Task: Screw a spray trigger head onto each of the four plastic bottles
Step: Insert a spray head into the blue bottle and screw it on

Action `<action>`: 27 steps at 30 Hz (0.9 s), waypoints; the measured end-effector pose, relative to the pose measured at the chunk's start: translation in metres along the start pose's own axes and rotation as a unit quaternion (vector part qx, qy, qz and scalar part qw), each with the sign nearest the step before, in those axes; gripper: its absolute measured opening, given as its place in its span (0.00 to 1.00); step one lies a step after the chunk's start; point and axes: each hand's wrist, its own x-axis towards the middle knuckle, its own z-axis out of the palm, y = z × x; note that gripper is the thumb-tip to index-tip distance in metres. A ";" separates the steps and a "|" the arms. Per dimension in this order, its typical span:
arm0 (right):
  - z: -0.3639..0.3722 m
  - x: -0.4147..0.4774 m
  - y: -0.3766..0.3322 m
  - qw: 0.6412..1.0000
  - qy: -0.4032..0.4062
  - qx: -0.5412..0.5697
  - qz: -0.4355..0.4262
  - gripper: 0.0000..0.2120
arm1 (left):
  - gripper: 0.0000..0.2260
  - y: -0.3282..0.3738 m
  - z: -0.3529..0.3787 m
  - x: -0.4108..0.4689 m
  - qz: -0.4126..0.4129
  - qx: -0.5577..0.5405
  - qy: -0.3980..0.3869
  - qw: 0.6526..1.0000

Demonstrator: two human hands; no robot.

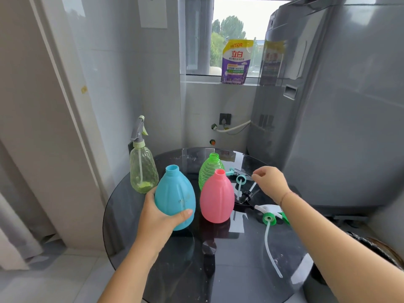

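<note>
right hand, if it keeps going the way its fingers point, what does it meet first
Probably the teal trigger head lying just past the right hand's fingertips, then the green bottle; depth is unclear from this view.

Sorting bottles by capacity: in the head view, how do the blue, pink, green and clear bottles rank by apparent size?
1. blue bottle, though it is nearest the camera.
2. pink bottle.
3. clear bottle and green bottle: unranked, since the green one is farther back and partly hidden behind the pink.
</note>
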 end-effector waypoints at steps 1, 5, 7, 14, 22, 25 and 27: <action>0.004 0.010 -0.006 1.000 -0.011 -0.024 0.000 0.08 | 0.37 -0.001 0.000 0.002 0.001 -0.001 -0.002 1.000; 0.022 0.044 -0.024 0.991 -0.021 -0.130 0.016 0.20 | 0.37 -0.005 0.005 0.009 -0.002 0.009 -0.009 1.000; 0.035 0.055 -0.029 0.986 -0.026 -0.161 0.028 0.21 | 0.38 -0.009 0.005 0.013 -0.003 0.020 -0.009 1.000; 0.065 0.072 -0.025 0.977 -0.029 -0.199 0.075 0.11 | 0.40 -0.014 0.003 0.024 0.001 0.048 -0.012 0.999; 0.060 0.069 -0.024 0.988 -0.019 -0.115 0.098 0.11 | 0.40 -0.011 0.005 0.020 0.005 0.060 -0.019 0.998; 0.047 0.061 -0.024 0.992 0.009 -0.075 0.097 0.13 | 0.40 -0.007 0.006 0.014 0.006 0.064 -0.017 0.998; 0.035 0.055 -0.023 0.994 0.029 -0.036 0.099 0.16 | 0.40 -0.005 0.005 0.011 0.008 0.067 -0.011 0.998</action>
